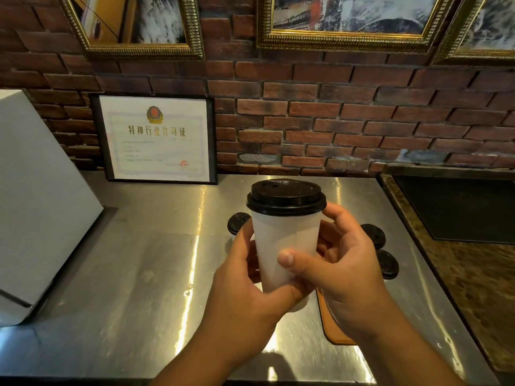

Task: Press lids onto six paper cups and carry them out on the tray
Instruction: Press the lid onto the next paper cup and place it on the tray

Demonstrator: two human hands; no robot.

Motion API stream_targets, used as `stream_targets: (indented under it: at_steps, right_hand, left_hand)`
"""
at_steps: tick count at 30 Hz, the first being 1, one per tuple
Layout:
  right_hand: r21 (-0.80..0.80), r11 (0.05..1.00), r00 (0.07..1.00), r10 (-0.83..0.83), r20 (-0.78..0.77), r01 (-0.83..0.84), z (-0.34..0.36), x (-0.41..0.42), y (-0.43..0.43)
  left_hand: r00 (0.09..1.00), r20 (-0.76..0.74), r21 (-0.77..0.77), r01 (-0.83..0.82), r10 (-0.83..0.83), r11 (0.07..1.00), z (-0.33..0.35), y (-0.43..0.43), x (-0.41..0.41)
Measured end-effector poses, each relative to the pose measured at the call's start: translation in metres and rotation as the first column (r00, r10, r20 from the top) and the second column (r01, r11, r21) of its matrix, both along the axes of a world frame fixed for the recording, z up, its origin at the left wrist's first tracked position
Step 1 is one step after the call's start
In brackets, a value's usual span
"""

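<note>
A white paper cup [284, 240] with a black lid [285, 197] on top is held above the steel counter [139, 260]. My left hand [245, 282] wraps its lower left side and base. My right hand [345, 263] grips the right side, thumb across the front. Loose black lids lie on the counter behind: one [237, 222] to the left of the cup, two [374, 234] [388, 264] to the right. An orange-brown tray [331, 327] shows partly under my right hand; most of it is hidden.
A white slanted box or machine [36, 204] fills the left side. A framed certificate [156, 139] leans on the brick wall. A dark recessed sink or panel [459, 210] sits in the brown stone counter at right.
</note>
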State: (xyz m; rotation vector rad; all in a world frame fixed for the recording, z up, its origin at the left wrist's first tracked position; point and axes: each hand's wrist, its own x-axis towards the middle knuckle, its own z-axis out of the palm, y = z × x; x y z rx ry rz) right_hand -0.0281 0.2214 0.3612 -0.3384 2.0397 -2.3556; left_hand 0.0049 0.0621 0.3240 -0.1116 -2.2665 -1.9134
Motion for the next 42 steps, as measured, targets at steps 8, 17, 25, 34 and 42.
stream_targets:
  at_steps: [8,17,25,34,42]
  right_hand:
    - [0.036,0.999,1.0,0.023,0.021,-0.024,-0.002,0.005,-0.009]
    - [-0.159,0.983,0.982,0.114,0.148,-0.09,0.021,-0.002,-0.013]
    - [-0.314,0.949,0.979,0.096,0.182,-0.034,0.023,0.008,-0.025]
    - [-0.333,0.942,0.982,0.085,0.167,-0.024,0.026,0.011,-0.029]
    - [-0.277,0.959,0.987,0.095,0.13,-0.056,0.027,-0.001,-0.025]
  left_hand:
    - [0.999,0.006,0.002,-0.045,0.045,0.999,-0.007,-0.008,0.003]
    - [0.999,-0.008,-0.039,-0.035,0.035,0.999,-0.001,-0.011,0.008]
    - [0.999,-0.031,-0.081,-0.026,0.024,0.996,-0.003,-0.004,0.014]
    - [0.999,-0.029,-0.06,-0.019,0.017,0.998,0.004,-0.007,0.012]
    - [1.0,-0.007,-0.038,0.003,-0.003,0.999,0.005,-0.01,0.009]
